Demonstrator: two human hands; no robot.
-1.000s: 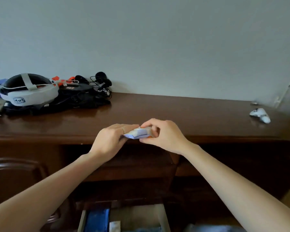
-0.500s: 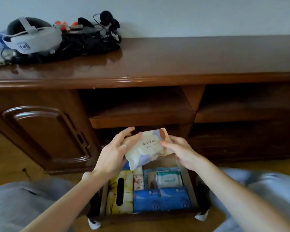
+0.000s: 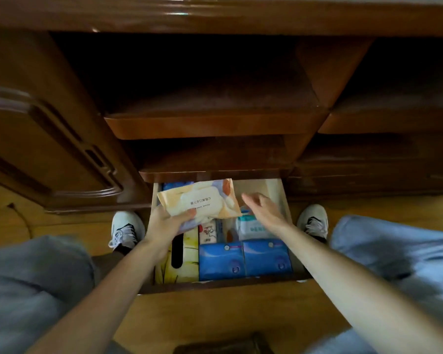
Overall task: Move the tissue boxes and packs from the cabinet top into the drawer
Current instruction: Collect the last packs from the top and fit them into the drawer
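My left hand (image 3: 168,224) grips a cream and orange wipes pack (image 3: 202,199) by its near edge, holding it flat above the back of the open drawer (image 3: 284,198). My right hand (image 3: 264,209) hovers just right of the pack with fingers spread, holding nothing. Inside the drawer lie a yellow tissue box (image 3: 183,261) on the left, two blue tissue packs (image 3: 244,259) along the front, a small red and white pack (image 3: 210,232) and a white and blue wipes pack (image 3: 253,227) behind them. Only the cabinet top's front edge (image 3: 215,19) shows.
Dark open shelves (image 3: 210,123) sit above the drawer, with a carved cabinet door (image 3: 49,139) to the left. My knees in grey trousers and two white sneakers (image 3: 124,229) flank the drawer on the wooden floor (image 3: 215,315).
The pack came down from the cabinet top to just over the drawer. My right hand has let go of it and opened. The view tilted down to the drawer.
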